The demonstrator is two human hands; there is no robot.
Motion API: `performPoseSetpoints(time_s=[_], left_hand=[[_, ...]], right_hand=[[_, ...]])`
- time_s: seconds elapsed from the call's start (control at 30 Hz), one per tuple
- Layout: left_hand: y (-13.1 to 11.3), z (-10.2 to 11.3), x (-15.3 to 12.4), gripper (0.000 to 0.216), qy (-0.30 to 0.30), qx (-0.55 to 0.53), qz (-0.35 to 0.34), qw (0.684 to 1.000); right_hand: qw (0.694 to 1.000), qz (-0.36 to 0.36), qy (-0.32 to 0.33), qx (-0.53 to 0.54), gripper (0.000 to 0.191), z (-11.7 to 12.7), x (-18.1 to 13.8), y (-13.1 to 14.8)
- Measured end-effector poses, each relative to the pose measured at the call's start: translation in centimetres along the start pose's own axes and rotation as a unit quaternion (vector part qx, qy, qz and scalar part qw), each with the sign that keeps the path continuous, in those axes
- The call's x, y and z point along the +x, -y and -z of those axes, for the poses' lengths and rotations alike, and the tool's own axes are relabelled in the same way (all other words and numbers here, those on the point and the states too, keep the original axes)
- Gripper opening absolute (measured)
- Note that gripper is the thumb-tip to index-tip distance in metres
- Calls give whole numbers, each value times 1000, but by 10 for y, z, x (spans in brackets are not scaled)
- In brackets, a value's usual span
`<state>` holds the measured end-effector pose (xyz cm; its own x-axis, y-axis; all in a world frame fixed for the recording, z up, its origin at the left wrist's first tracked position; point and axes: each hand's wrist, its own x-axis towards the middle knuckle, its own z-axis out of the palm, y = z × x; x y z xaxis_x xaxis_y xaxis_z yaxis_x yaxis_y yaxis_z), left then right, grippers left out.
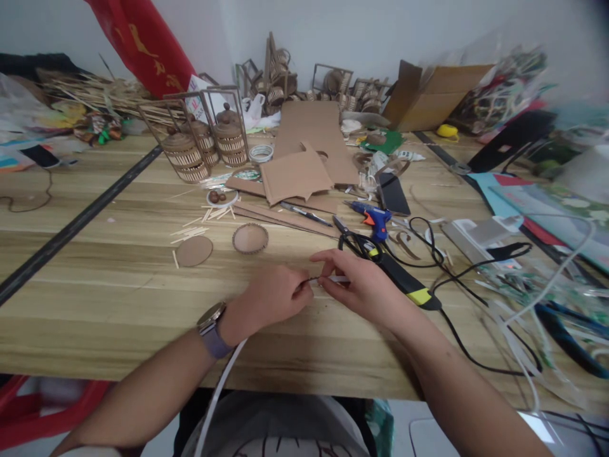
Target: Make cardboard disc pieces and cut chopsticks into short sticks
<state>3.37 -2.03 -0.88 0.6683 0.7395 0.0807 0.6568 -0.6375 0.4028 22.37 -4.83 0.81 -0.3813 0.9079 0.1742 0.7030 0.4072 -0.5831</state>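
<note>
My left hand (271, 295), with a watch on its wrist, is closed, its fingertips pinching one end of a thin narrow strip (313, 280). The strip looks dark near my left fingers and whitish by my right palm. My right hand (356, 279) pinches it close by between thumb and fingers, with the index finger raised and stretched over the top. Both hands are just above the table's near part. Beyond them lies a round cardboard disc with a dark edging (250, 238). A plain cardboard disc (194, 252) is to its left, with thin wooden sticks (189, 233) around it.
To the right lie black scissors (354, 241), a blue glue gun (373, 219) and a black-and-yellow tool (409, 285) with a trailing cord. Cardboard sheets (297, 174) are farther back. Lantern-like bamboo models (228, 136) stand back left; an open carton (428, 98) is back right.
</note>
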Motion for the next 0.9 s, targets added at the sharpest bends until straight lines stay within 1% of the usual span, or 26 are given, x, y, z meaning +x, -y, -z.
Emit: performPoseSetpoints(time_s=[0.27,0.5,0.7,0.83,0.9], left_hand=[[0,-1,0,23,-20,-23,4,1000],[2,-4,0,26,-2,-64,9,998],[1,-3,0,25,-4,-72,8,997],[0,-3,1,24,-4,-86,27,996],[-1,-1,1,23,-13,-96,40,994]], right_hand=[[1000,9,5,-20,34,-1,-1,5],[1000,5,0,-18,33,-1,-1,4],[1000,7,-3,-17,33,0,0,6],[1000,7,1,-24,31,0,0,6],[1000,7,-7,-22,31,-1,0,5]])
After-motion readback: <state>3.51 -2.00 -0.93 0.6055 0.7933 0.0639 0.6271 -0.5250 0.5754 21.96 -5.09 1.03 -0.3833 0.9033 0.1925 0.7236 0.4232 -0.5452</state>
